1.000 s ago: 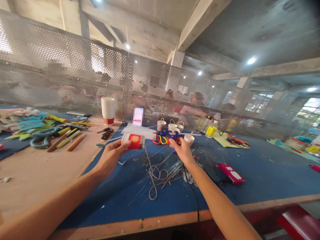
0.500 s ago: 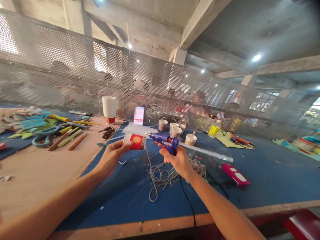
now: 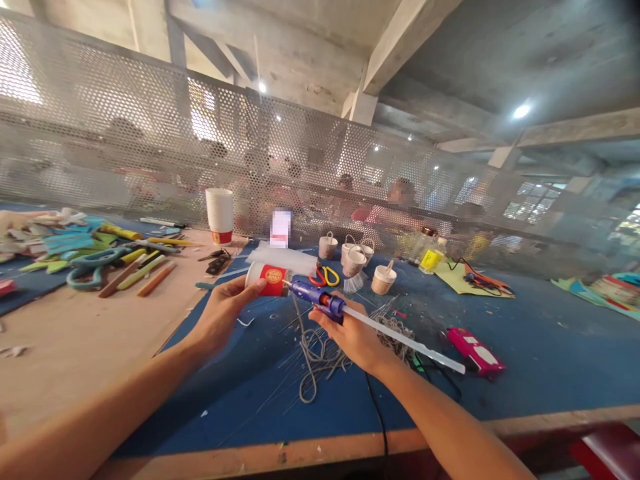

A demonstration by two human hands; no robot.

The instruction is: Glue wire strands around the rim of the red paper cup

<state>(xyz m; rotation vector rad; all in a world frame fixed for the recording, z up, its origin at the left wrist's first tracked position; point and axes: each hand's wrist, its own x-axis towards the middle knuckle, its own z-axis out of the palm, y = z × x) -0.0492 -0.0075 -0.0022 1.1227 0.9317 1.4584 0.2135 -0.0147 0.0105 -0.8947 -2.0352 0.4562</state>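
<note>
My left hand (image 3: pixel 225 308) is closed around a red and white paper cup (image 3: pixel 273 279) that lies on its side in the air, its open or base end toward the right. In my right hand (image 3: pixel 353 333) is a blue hot glue gun (image 3: pixel 316 297), its nozzle at the cup's right end. A long clear glue stick (image 3: pixel 407 341) sticks out of the gun's back. Grey cord (image 3: pixel 307 353) hangs from the cup's right end down to a loose tangle on the blue mat. Whether the nozzle touches the cup I cannot tell.
Behind the gun lie red and yellow scissors (image 3: pixel 327 275) and several small cord-handled cups (image 3: pixel 353 261). A stack of paper cups (image 3: pixel 219 215) stands back left, near teal scissors (image 3: pixel 95 267). A magenta box (image 3: pixel 476 351) lies right. A perforated metal screen (image 3: pixel 295 180) borders the table.
The glue gun has turned and dipped, its glue stick now slanting down to the right and its nozzle lower at the cup's end. The scissors behind it have come into sight.
</note>
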